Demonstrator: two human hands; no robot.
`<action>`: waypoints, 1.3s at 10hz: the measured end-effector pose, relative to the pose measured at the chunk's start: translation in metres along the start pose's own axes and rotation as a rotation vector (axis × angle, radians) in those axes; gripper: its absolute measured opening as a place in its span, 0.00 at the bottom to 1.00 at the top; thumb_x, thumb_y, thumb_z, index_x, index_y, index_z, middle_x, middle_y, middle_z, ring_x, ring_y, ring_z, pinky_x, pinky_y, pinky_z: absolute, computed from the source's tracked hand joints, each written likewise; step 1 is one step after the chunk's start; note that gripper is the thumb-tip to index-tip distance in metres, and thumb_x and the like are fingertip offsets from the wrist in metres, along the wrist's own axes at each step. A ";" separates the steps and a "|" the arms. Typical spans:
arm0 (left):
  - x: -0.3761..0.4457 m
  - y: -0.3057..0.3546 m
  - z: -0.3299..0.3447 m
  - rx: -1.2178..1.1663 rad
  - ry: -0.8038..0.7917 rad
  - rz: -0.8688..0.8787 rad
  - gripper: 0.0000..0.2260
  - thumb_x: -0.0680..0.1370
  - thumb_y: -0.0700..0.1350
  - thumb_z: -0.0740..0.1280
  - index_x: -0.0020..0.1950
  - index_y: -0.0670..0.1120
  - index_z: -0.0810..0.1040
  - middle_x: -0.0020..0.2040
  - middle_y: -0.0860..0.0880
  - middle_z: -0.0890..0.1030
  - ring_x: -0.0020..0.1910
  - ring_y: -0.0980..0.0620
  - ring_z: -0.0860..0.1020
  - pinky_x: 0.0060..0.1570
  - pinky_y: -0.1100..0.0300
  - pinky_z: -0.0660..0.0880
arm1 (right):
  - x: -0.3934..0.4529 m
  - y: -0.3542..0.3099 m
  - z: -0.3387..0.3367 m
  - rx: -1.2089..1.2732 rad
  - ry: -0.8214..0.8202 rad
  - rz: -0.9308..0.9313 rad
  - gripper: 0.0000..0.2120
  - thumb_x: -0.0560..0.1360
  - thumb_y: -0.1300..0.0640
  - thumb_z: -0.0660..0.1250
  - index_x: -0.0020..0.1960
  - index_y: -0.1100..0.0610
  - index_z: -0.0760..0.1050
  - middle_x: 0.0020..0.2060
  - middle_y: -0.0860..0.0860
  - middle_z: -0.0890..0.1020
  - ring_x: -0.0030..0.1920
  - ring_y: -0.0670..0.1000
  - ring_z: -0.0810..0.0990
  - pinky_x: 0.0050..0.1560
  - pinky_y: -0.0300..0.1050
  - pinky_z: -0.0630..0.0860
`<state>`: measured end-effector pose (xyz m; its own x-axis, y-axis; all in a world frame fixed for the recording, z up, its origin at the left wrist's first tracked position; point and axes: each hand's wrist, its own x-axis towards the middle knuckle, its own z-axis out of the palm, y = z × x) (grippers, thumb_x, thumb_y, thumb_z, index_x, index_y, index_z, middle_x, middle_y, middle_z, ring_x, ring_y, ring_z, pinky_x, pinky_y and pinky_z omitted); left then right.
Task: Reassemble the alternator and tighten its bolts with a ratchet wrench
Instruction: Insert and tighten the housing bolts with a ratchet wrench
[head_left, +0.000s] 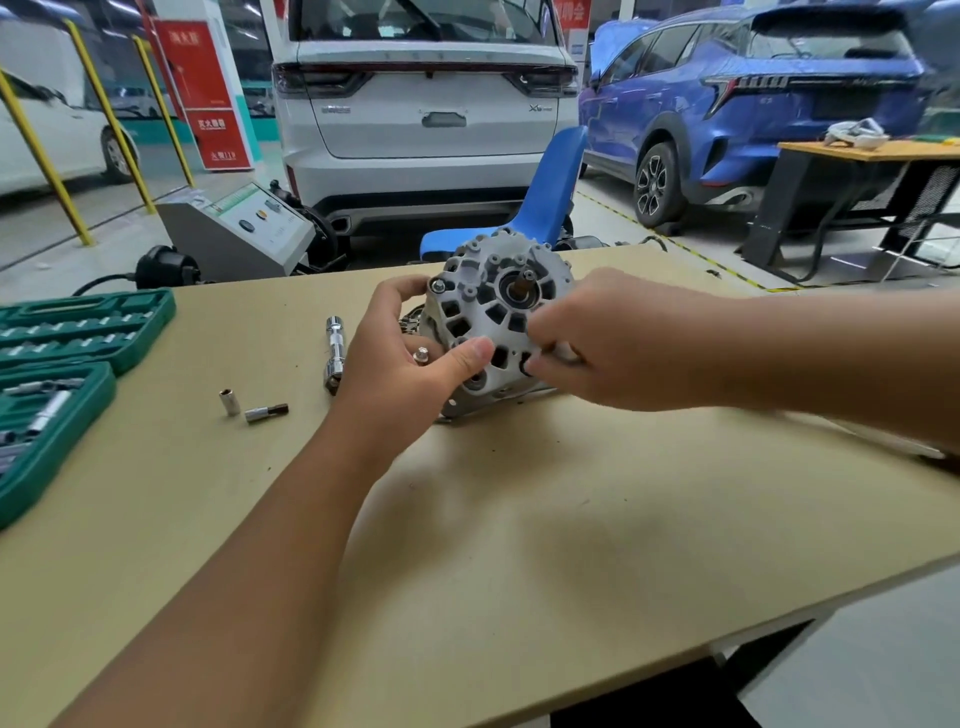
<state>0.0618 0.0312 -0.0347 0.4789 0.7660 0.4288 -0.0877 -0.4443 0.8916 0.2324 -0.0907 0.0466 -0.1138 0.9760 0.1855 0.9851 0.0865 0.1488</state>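
1. On the near part of the tan desk (519, 519), only two bare forearms are seen, reaching forward from the lower left and from the right.
2. At the left edge, a green socket case (57, 374) is laid open, with sockets and bits seated in its slots.
3. Just beyond the case, a small socket (229, 401) is stood on end, and a bit adapter (266, 412) is laid on its side just beside it.
4. Farther in, a chrome extension bar (335, 353) is laid on the desk, partly hidden behind the left wrist.
5. At the middle of the desk the alternator (493, 317) is propped on edge, its vented grey housing and central shaft turned toward the camera.
6. The left hand (410, 353) is wrapped round the left rim of the alternator, with the thumb pressed on the front face and the fingers curled behind; a loose bolt (421, 357) is seen upright just inside the curve of that hand.
7. The right hand (597, 343) is brought to the lower right of the housing with fingertips pinched together at the face; what is pinched is blurred and cannot be told.
8. A bolt head (437, 285) is seated at the upper left ear of the housing.
9. Behind the desk a blue chair (545, 208) is placed, and a grey machine (234, 234) is stood on the floor to the left.
10. Farthest back, a white car (426, 104) and a blue car (753, 104) are parked, with a second desk (872, 150) at the right.
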 end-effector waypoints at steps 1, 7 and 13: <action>0.001 -0.001 -0.001 0.010 -0.004 0.004 0.27 0.73 0.47 0.80 0.67 0.57 0.71 0.34 0.48 0.84 0.32 0.55 0.84 0.28 0.69 0.73 | 0.002 0.006 -0.011 -0.458 -0.052 -0.325 0.14 0.82 0.48 0.56 0.41 0.54 0.69 0.31 0.51 0.72 0.30 0.59 0.73 0.30 0.49 0.74; 0.001 -0.004 -0.006 -0.050 -0.067 0.028 0.26 0.69 0.49 0.81 0.61 0.61 0.72 0.33 0.46 0.84 0.33 0.53 0.83 0.32 0.67 0.76 | 0.008 -0.028 0.006 0.822 -0.068 0.659 0.11 0.79 0.50 0.69 0.47 0.56 0.72 0.29 0.49 0.71 0.25 0.49 0.68 0.26 0.38 0.64; -0.001 -0.003 -0.006 -0.092 -0.072 -0.012 0.30 0.66 0.50 0.82 0.61 0.64 0.71 0.37 0.49 0.86 0.37 0.53 0.85 0.34 0.68 0.77 | 0.009 -0.033 0.012 1.280 -0.039 0.837 0.06 0.78 0.61 0.70 0.47 0.56 0.73 0.29 0.53 0.67 0.20 0.47 0.61 0.23 0.36 0.60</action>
<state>0.0565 0.0348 -0.0364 0.5417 0.7343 0.4091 -0.1593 -0.3882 0.9077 0.2006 -0.0821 0.0316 0.4974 0.8334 -0.2411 0.2112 -0.3859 -0.8980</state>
